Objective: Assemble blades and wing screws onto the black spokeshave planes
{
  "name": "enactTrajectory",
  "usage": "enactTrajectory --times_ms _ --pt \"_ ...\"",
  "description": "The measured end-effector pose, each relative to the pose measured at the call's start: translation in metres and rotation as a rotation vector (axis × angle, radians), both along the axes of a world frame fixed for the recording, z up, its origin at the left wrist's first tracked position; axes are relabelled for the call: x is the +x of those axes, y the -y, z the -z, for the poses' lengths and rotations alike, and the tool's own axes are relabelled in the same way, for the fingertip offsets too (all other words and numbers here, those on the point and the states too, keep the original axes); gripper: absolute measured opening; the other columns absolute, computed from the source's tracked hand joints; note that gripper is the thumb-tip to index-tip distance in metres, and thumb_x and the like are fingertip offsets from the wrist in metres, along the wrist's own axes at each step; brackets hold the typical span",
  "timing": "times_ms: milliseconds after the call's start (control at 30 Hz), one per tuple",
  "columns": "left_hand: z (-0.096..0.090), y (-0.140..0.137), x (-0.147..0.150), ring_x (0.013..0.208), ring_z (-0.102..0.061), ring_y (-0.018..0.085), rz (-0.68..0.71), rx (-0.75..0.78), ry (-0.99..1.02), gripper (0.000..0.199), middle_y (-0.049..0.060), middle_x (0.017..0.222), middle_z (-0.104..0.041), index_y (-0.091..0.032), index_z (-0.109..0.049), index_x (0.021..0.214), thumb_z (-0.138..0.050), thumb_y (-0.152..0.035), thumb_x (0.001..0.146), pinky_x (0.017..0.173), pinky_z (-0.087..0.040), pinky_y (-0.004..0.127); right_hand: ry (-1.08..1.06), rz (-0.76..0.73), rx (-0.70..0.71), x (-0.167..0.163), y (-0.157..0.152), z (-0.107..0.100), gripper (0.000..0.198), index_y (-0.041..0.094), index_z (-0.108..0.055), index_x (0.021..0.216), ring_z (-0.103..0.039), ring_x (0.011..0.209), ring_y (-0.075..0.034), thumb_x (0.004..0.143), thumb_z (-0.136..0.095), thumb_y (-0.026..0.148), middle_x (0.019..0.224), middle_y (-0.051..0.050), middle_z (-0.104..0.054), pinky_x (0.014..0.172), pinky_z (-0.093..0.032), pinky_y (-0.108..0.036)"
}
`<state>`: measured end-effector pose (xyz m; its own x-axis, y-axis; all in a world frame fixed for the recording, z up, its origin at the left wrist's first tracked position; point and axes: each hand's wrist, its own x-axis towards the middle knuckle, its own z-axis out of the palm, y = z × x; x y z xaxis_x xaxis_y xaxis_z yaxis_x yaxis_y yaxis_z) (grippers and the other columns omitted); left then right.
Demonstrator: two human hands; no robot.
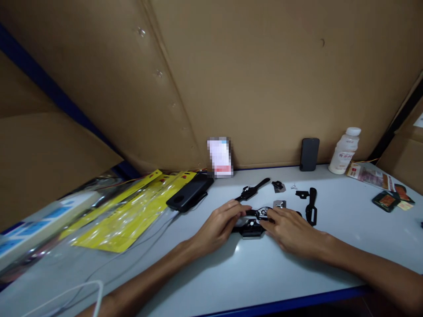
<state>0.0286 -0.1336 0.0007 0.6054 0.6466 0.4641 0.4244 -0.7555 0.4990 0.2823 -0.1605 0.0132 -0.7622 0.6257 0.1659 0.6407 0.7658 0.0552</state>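
Two black spokeshaves lie between my hands near the middle of the table. The nearer spokeshave [251,230] has a flat blade edge facing me, and the farther spokeshave body [263,211] is partly covered by my fingers. My left hand [216,225] is closed around the left handle end. From the other side, my right hand [292,229] has its fingers bent onto the right end. Behind them lie another spokeshave [250,192], a black cap piece [277,184], a wing screw [294,186], a second cap piece [302,194] and an upright-turned spokeshave body [311,209].
Yellow-backed clear packages [132,215] and a black power bank [190,193] with a cable lie to the left. A lit phone [220,157], a dark phone-like slab [309,154] and a white-capped bottle [345,152] stand along the cardboard wall [264,88].
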Motion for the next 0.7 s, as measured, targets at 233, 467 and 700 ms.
enactTrajectory --times_ms 233,467,700 --pt "-0.001 0.001 -0.002 0.083 -0.059 0.018 -0.039 0.077 -0.099 0.030 0.006 0.090 -0.062 -0.018 -0.063 0.113 -0.038 -0.010 0.100 0.072 -0.050 0.030 -0.039 0.017 -0.012 0.000 0.003 0.002 0.023 0.015 -0.068 0.112 -0.062 0.100 -0.026 0.095 -0.052 0.011 0.104 -0.011 -0.065 0.086 -0.050 -0.040" --pt "-0.005 0.003 -0.002 0.081 -0.058 0.019 -0.044 0.211 -0.185 0.028 0.006 0.088 -0.063 -0.016 -0.063 0.110 -0.038 -0.008 0.099 0.069 -0.050 0.030 -0.128 -0.024 0.027 0.005 -0.005 -0.009 0.020 0.015 -0.070 0.095 -0.059 0.085 -0.023 0.099 -0.051 0.019 0.089 -0.009 -0.066 0.076 -0.045 -0.036" --pt "-0.004 0.004 -0.004 0.082 -0.058 0.020 -0.007 0.242 -0.210 0.028 0.008 0.091 -0.065 -0.016 -0.064 0.109 -0.039 -0.009 0.097 0.069 -0.052 0.033 -0.226 0.231 0.124 0.033 -0.032 -0.034 0.022 0.014 -0.067 0.101 -0.057 0.086 -0.023 0.097 -0.045 0.011 0.094 -0.011 -0.065 0.073 -0.041 -0.035"
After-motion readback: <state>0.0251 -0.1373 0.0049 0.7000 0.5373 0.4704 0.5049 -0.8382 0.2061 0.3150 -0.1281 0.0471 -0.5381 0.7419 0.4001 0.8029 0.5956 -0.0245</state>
